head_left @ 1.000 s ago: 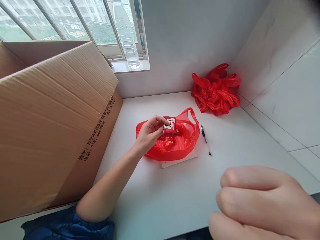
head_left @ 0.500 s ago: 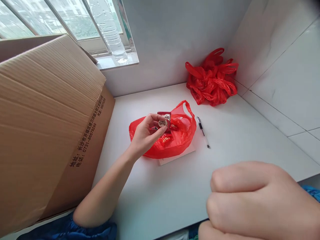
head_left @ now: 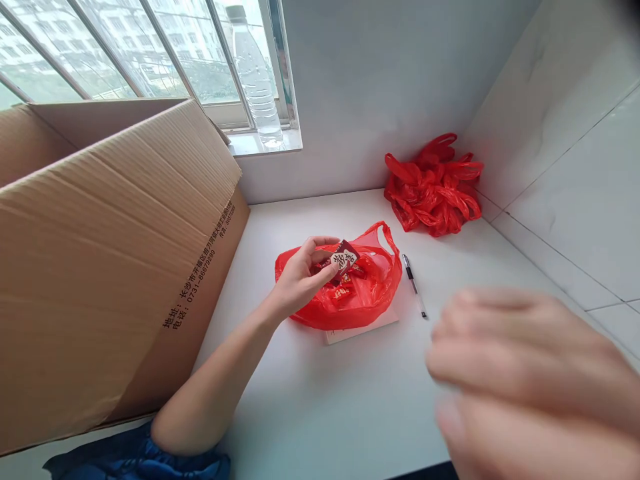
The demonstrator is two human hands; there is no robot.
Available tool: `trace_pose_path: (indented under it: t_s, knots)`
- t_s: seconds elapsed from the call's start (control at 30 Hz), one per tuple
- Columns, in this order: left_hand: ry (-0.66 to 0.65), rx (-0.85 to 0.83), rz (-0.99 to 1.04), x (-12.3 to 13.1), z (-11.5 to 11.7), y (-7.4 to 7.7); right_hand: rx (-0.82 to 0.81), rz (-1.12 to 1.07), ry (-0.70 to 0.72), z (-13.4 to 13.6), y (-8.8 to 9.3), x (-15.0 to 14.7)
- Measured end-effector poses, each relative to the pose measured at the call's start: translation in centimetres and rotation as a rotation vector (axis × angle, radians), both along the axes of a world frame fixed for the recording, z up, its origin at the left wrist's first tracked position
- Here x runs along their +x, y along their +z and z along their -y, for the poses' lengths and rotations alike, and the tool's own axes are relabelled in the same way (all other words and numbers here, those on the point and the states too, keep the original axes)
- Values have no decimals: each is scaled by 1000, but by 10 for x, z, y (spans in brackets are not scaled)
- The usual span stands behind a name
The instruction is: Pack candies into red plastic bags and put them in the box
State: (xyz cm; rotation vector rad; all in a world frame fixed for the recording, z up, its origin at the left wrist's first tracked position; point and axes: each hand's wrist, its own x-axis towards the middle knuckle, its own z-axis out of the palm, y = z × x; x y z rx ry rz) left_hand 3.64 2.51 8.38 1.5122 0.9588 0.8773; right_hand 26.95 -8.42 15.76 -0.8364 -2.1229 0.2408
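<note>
The left hand (head_left: 303,275) pinches a dark-red printed snack packet (head_left: 347,257) between its fingers, above the open red plastic carrier bag (head_left: 345,319); the right hand's (head_left: 525,360) fingers curl, blurred, contents indeterminable.

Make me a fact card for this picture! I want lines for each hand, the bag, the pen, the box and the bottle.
Left hand: pinching a dark red packet with white lettering, over the open bag
Right hand: fingers curled, blurry; can't tell if it holds anything
Open red plastic bag: more red packets inside
Pen: on the white tabletop, right of that bag
Crumpled red plastic: far right corner
Cardboard box: left side, top open
Clear plastic bottle: standing on the windowsill
</note>
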Motion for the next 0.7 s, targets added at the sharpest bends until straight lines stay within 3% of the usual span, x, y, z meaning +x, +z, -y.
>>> trace_pose_path:
  t_s: [0.07,0.17,0.27,0.43,0.7]
  knots:
    - [-33,1,19,-2,0,4,80,10,-3,-34,-2,-6]
    - [-64,11,62,-4,0,7,-157,221,-150,-83,-14,-7]
    - [-89,-3,83,-5,-1,8,-384,268,-171,-110,-26,-3]
    - [-91,3,37,-7,-3,5,-658,156,32,-118,-37,-7]
    - [22,10,-31,-11,-5,8,-713,25,107,-127,-47,-7]
